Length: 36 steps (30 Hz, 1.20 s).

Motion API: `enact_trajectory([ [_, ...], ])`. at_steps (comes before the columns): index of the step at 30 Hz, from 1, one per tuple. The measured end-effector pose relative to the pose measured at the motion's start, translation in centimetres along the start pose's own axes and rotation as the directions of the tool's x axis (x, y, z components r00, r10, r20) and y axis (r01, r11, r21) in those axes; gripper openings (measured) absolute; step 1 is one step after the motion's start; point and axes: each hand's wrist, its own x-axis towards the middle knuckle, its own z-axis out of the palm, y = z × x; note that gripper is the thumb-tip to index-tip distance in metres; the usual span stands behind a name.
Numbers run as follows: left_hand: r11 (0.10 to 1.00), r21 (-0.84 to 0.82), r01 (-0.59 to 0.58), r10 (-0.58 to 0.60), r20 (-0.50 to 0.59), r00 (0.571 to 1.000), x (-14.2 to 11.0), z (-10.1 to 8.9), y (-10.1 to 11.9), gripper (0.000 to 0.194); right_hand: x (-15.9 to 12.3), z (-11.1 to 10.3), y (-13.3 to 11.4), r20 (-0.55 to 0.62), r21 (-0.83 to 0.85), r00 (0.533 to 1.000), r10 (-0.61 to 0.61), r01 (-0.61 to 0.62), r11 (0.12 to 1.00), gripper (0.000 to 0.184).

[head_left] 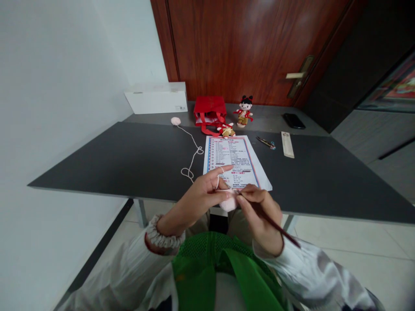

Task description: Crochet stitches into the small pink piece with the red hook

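Observation:
My left hand pinches a small pale pink crochet piece at the table's front edge, its index finger stretched out with yarn looped around it. My right hand grips a dark red crochet hook, whose tip meets the top of the piece; the tip itself is hidden between the fingers. From my left hand, a strand of pale yarn curls across the table to a small yarn ball. A printed pattern sheet lies just beyond both hands.
On the dark grey table stand a white box, a red gift bag and a crocheted doll. A smaller doll piece lies by the bag. Scissors, a pale flat packet and a black phone are at right.

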Motion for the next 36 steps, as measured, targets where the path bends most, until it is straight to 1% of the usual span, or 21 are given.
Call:
enact_trajectory([
  [1, 1.0, 0.018, -0.012, 0.013, -0.033, 0.999, 0.0, 0.2, 0.0, 0.067, 0.0, -0.1, 0.3, 0.058, -0.144, 0.99, -0.13, 0.138, 0.98, 0.018],
  [2, 0.999, 0.037, -0.022, 0.024, -0.067, 0.997, 0.0, 0.3, 0.0, 0.067, 0.0, -0.2, 0.6, 0.129, -0.265, 0.964, -0.233, 0.26, 0.929, 0.021],
  [3, 0.998, 0.048, -0.029, 0.034, -0.095, 0.995, 0.0, 0.4, 0.0, 0.066, 0.0, -0.3, 0.9, 0.192, -0.353, 0.932, -0.308, 0.358, 0.864, 0.023],
  [4, 0.998, 0.047, -0.034, 0.039, -0.115, 0.993, 0.0, 0.5, 0.0, 0.066, 0.1, -0.4, 1.1, 0.231, -0.413, 0.906, -0.354, 0.421, 0.807, 0.025],
  [5, 0.999, 0.032, -0.035, 0.039, -0.125, 0.991, 0.0, 0.5, -0.1, 0.065, 0.2, -0.3, 1.2, 0.245, -0.45, 0.893, -0.378, 0.45, 0.772, 0.026],
  [6, 1.0, 0.006, -0.029, 0.03, -0.119, 0.992, 0.0, 0.4, -0.2, 0.064, 0.2, -0.3, 1.3, 0.237, -0.46, 0.889, -0.392, 0.459, 0.761, 0.026],
  [7, 1.0, -0.027, -0.014, 0.012, -0.097, 0.995, 0.0, 0.3, -0.4, 0.062, 0.2, -0.2, 1.3, 0.214, -0.443, 0.893, -0.395, 0.449, 0.776, 0.026],
  [9, 0.994, -0.105, 0.035, -0.038, -0.025, 0.999, 0.1, -0.1, -0.6, 0.06, 0.2, 0.1, 1.2, 0.128, -0.327, 0.926, -0.355, 0.378, 0.866, 0.023],
  [11, 0.98, -0.178, 0.085, -0.08, 0.036, 0.996, 0.3, -0.4, -0.8, 0.057, 0.1, 0.4, 1.1, 0.015, -0.107, 0.973, -0.23, 0.231, 0.967, 0.019],
  [12, 0.973, -0.207, 0.098, -0.089, 0.053, 0.995, 0.3, -0.6, -0.9, 0.056, 0.1, 0.5, 1.0, -0.027, 0.027, 0.99, -0.139, 0.14, 0.99, 0.017],
  [13, 0.968, -0.227, 0.105, -0.093, 0.063, 0.994, 0.3, -0.7, -0.9, 0.055, 0.1, 0.5, 0.9, -0.047, 0.161, 0.998, -0.045, 0.052, 0.986, 0.015],
  [15, 0.966, -0.232, 0.11, -0.097, 0.069, 0.993, 0.2, -0.9, -0.7, 0.054, 0.3, 0.2, 0.8, -0.02, 0.375, 0.995, 0.102, -0.087, 0.923, 0.013],
  [17, 0.972, -0.205, 0.118, -0.104, 0.075, 0.992, 0.1, -1.1, -0.4, 0.052, 0.7, -0.5, 0.7, 0.04, 0.468, 0.984, 0.172, -0.171, 0.867, 0.013],
  [19, 0.978, -0.173, 0.115, -0.102, 0.085, 0.991, 0.0, -1.3, -0.2, 0.051, 1.1, -1.5, 0.7, 0.091, 0.449, 0.977, 0.195, -0.215, 0.867, 0.012],
  [23, 0.987, -0.107, 0.119, -0.103, 0.143, 0.984, 0.0, -1.8, -0.2, 0.054, 1.6, -3.2, 0.4, 0.175, 0.33, 0.962, 0.21, -0.258, 0.908, 0.013],
  [25, 0.989, -0.083, 0.123, -0.107, 0.179, 0.978, 0.1, -2.0, -0.3, 0.055, 1.8, -3.5, 0.1, 0.204, 0.334, 0.953, 0.226, -0.284, 0.899, 0.013],
  [29, 0.99, -0.063, 0.128, -0.111, 0.228, 0.967, 0.1, -2.2, -0.2, 0.054, 2.2, -3.4, -0.4, 0.232, 0.399, 0.934, 0.271, -0.346, 0.849, 0.014],
  [31, 0.988, -0.057, 0.141, -0.123, 0.245, 0.962, 0.0, -2.2, 0.0, 0.054, 2.4, -3.7, -0.7, 0.246, 0.35, 0.937, 0.247, -0.324, 0.879, 0.013],
  [33, 0.984, -0.052, 0.168, -0.149, 0.264, 0.953, 0.0, -2.3, 0.2, 0.054, 2.8, -4.3, -1.1, 0.287, 0.266, 0.938, 0.193, -0.271, 0.925, 0.012],
  [36, 0.973, -0.056, 0.226, -0.198, 0.307, 0.931, 0.0, -2.4, 0.4, 0.053, 3.3, -5.4, -1.4, 0.381, 0.215, 0.914, 0.141, -0.235, 0.948, 0.012],
])
